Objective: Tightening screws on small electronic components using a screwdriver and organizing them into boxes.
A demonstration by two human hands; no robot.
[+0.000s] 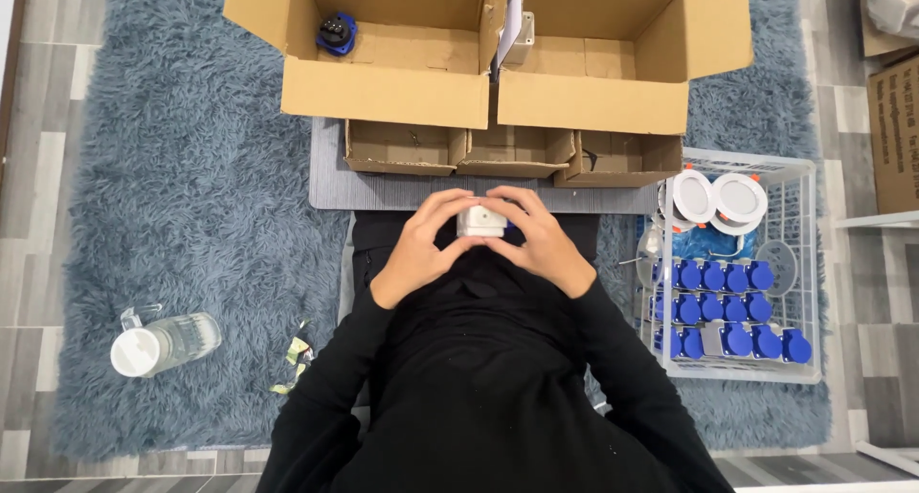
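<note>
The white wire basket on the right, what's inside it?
The white wire basket holds rows of blue plug-like parts and, at its far end, two round white discs. Something pale blue lies beneath the discs, too covered to identify.

The single head camera is looking straight down from above the person. It is taking in the lap closely, with rug [191, 196] and boxes [488, 53] ahead.
</note>
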